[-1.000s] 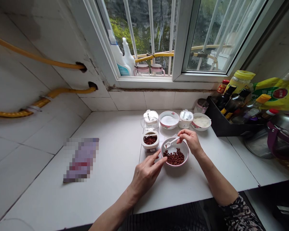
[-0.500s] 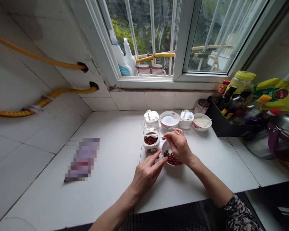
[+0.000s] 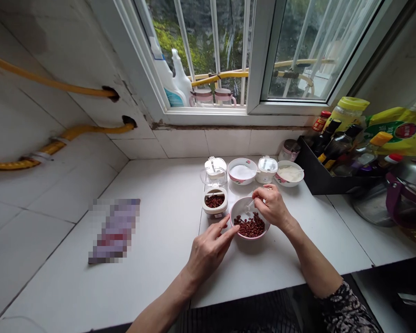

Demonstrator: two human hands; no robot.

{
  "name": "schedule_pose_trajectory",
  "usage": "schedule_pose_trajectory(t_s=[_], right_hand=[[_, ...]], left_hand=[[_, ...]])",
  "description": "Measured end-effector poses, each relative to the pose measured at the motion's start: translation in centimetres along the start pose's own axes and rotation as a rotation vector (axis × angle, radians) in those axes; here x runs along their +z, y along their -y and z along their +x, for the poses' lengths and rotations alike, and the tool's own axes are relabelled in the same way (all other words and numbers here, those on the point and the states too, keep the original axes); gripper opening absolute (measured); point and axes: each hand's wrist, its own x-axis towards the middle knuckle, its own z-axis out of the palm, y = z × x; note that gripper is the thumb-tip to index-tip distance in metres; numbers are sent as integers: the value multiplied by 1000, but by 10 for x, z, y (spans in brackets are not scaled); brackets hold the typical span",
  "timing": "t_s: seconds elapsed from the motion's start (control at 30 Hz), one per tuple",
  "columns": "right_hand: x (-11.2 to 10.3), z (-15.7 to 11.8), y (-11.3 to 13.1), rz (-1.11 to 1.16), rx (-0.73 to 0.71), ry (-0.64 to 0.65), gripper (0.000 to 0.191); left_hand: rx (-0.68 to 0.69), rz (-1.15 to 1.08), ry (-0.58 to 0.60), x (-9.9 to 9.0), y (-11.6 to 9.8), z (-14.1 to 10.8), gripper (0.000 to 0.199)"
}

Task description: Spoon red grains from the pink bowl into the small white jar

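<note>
A small white spoon (image 3: 251, 204) is pinched in my right hand (image 3: 271, 203), its tip down inside the bowl (image 3: 232, 212). That pink-rimmed bowl holds dark reddish-brown peppercorn-like grains (image 3: 250, 226), heaped towards its near side. At the bowl's left rim, my left hand (image 3: 208, 249) grips the edge, thumb over the rim and the other fingers along the outside. Just left of the bowl stands a white seasoning jar (image 3: 215, 210), uncovered on top, with the same dark grains (image 3: 215, 200) in it. The spoon's bowl is partly hard to make out.
Behind stand a white lidded jar (image 3: 215, 167), a bowl of white granules (image 3: 242, 172), another lidded jar (image 3: 266, 169) and a bowl of pale flakes (image 3: 290, 174). A black bottle box (image 3: 319, 182) and a metal pot (image 3: 370, 203) are rightward. A blurred purple packet (image 3: 115, 231) lies left.
My right hand has moved the spoon from over the jar rightward and down into the bowl. My left hand stays at the bowl's rim. The view has shifted slightly.
</note>
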Motion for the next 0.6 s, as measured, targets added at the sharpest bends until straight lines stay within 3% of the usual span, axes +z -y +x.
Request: schedule_pose_trajectory(t_s=[0.2, 0.47, 0.6], right_hand=[[13, -2, 9, 159, 82, 104, 16], [3, 4, 6, 605, 424, 62, 9], [0, 3, 4, 662, 485, 24, 10]], left_hand=[[7, 8, -15, 0, -1, 1, 27], [6, 0, -10, -1, -1, 1, 26], [2, -10, 0, 0, 0, 1, 26]])
